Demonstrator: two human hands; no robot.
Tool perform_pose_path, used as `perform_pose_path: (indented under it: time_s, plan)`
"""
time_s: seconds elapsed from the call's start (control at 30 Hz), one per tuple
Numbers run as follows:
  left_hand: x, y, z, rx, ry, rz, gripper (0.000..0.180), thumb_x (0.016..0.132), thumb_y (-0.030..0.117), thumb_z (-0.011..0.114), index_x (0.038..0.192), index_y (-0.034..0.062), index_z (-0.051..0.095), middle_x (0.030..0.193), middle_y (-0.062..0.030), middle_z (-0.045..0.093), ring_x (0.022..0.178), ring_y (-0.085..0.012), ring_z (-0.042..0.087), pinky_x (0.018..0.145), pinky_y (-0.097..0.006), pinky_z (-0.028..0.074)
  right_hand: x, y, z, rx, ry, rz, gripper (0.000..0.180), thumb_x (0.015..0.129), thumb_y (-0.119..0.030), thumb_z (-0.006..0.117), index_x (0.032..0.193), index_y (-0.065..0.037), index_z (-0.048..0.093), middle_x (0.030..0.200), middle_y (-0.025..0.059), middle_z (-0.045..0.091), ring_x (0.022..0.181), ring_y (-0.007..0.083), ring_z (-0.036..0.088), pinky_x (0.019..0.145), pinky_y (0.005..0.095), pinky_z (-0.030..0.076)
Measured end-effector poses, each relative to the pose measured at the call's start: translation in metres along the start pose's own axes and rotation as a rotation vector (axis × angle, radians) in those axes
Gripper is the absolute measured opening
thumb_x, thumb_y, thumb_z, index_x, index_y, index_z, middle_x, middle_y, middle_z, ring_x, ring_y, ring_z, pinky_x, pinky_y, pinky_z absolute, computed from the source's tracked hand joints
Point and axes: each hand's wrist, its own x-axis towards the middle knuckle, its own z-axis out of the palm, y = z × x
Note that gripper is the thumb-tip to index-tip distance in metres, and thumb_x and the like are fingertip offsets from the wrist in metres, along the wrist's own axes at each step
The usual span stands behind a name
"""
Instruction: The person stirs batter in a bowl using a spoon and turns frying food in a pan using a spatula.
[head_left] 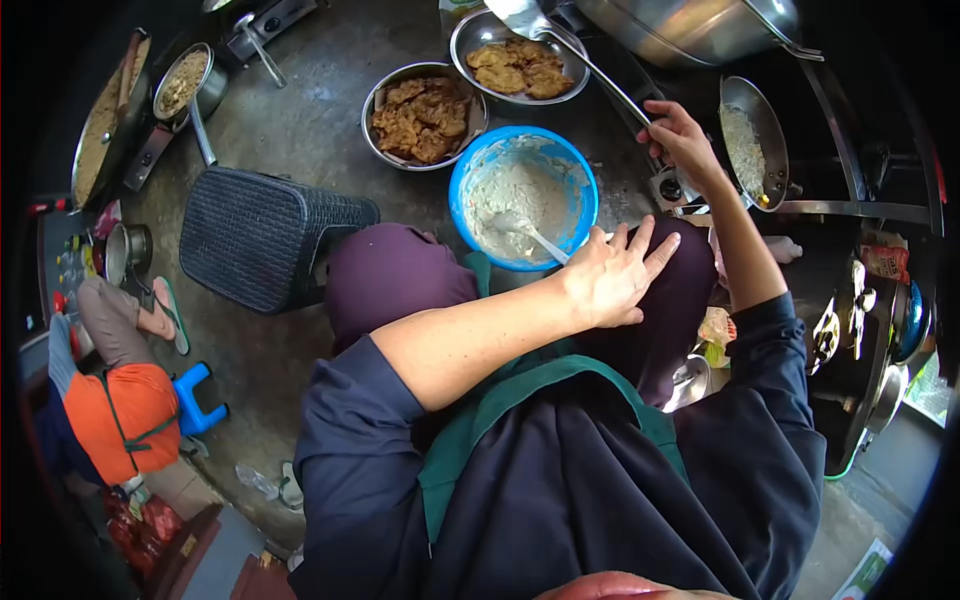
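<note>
A dark woven stool (265, 240) is seen well left of the left hand (612, 275). Just beyond that hand, which lies flat and released on the knee, a blue bowl (478, 170) of batter is set. Two metal bowls (372, 100) of fritters lie farther off. The ladle (590, 62) is grasped by the right hand (680, 135), its long handle running up-left from the hand, scoop end farthest away.

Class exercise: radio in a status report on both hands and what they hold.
Right hand gripping long metal ladle handle. Left hand flat on own knee, empty. Round blue plastic batter bowl close ahead, spoon inside.
</note>
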Motion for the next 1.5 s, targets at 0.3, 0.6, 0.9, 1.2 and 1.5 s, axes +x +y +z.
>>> perform_pose_path:
  time_s: [0.3, 0.6, 0.9, 1.2, 1.5]
  plan:
    - [-0.026, 0.001, 0.015, 0.288, -0.136, -0.071, 0.059, 0.086, 0.035, 0.056, 0.135, 0.0044, 0.043, 0.133, -0.0226, 0.045, 0.115, -0.0362, 0.051, 0.091, -0.051, 0.042, 0.049, -0.033, 0.121, -0.213, -0.237, 0.058, 0.042, 0.087, -0.023, 0.059, 0.124, -0.007, 0.052, 0.087, 0.0060, 0.067, 0.068, 0.0120, 0.058, 0.057, 0.0253, 0.047]
    - [-0.051, 0.016, 0.018, 0.203, -0.399, -0.033, 0.047, 0.091, 0.033, 0.045, 0.122, -0.0003, 0.057, 0.131, -0.0235, 0.050, 0.124, -0.0404, 0.044, 0.093, -0.056, 0.039, 0.075, 0.055, 0.274, -0.030, -0.052, 0.171, 0.046, 0.078, -0.022, 0.061, 0.119, -0.003, 0.055, 0.099, 0.0198, 0.066, 0.088, 0.0272, 0.064, 0.078, 0.0354, 0.051]
    - [-0.052, 0.009, -0.011, 0.071, -0.732, -0.058, 0.045, 0.091, 0.026, 0.044, 0.124, -0.0015, 0.056, 0.130, -0.0247, 0.051, 0.124, -0.0430, 0.043, 0.099, -0.061, 0.030, 0.047, 0.045, 0.328, 0.013, -0.121, 0.135, 0.066, 0.074, -0.020, 0.060, 0.135, -0.003, 0.042, 0.104, 0.0188, 0.063, 0.097, 0.0320, 0.062, 0.087, 0.0350, 0.048]
    - [-0.068, 0.010, -0.006, 0.134, -0.402, -0.054, 0.050, 0.089, 0.042, 0.050, 0.113, 0.0000, 0.063, 0.119, -0.0217, 0.057, 0.122, -0.0417, 0.046, 0.095, -0.059, 0.036, 0.005, 0.106, 0.244, -0.932, -0.030, -0.168, 0.028, 0.079, -0.016, 0.052, 0.103, -0.005, 0.062, 0.107, 0.0181, 0.062, 0.104, 0.0341, 0.056, 0.088, 0.0465, 0.043]
    - [-0.061, 0.010, -0.002, 0.150, -0.314, -0.024, 0.038, 0.094, 0.023, 0.039, 0.116, -0.0018, 0.059, 0.122, -0.0248, 0.054, 0.122, -0.0417, 0.046, 0.095, -0.057, 0.037, -0.032, 0.139, 0.212, -1.238, -0.349, 0.058, 0.025, 0.086, -0.013, 0.046, 0.105, -0.001, 0.056, 0.104, 0.0196, 0.065, 0.107, 0.0326, 0.058, 0.091, 0.0428, 0.041]
